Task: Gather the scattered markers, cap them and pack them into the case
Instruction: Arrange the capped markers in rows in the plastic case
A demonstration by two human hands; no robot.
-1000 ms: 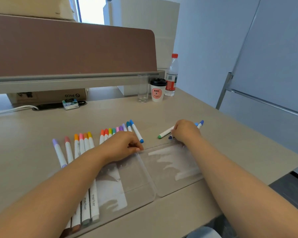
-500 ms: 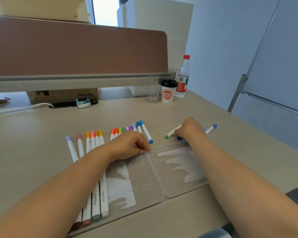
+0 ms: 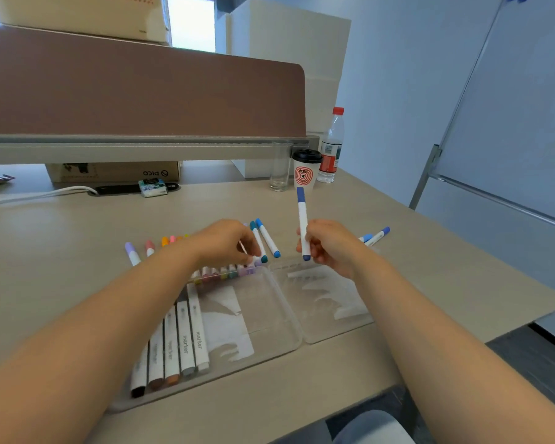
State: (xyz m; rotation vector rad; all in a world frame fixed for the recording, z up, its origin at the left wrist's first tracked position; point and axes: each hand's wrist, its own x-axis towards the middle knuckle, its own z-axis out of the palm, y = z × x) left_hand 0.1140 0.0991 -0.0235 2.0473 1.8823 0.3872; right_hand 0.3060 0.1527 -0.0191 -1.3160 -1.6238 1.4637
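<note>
My right hand (image 3: 329, 248) grips a dark-blue-capped white marker (image 3: 302, 219) and holds it nearly upright above the table. My left hand (image 3: 228, 243) hovers over a row of coloured markers (image 3: 263, 240) lying behind the open clear case (image 3: 282, 318); its fingers are curled and seem to pinch a thin marker, though this is partly hidden. Several markers (image 3: 186, 344) lie packed in the case's left half. Two blue markers (image 3: 377, 236) lie on the table to the right, behind my right wrist.
A paper coffee cup (image 3: 305, 169), a glass (image 3: 280, 168) and a water bottle (image 3: 331, 145) stand at the back of the desk. A cardboard box (image 3: 116, 171), cable and small packet (image 3: 153, 188) sit under the brown divider. The desk's right edge drops off nearby.
My right hand has lifted the dark-blue marker off the table and stood it up. My left hand rose slightly from the case's rim toward the marker row.
</note>
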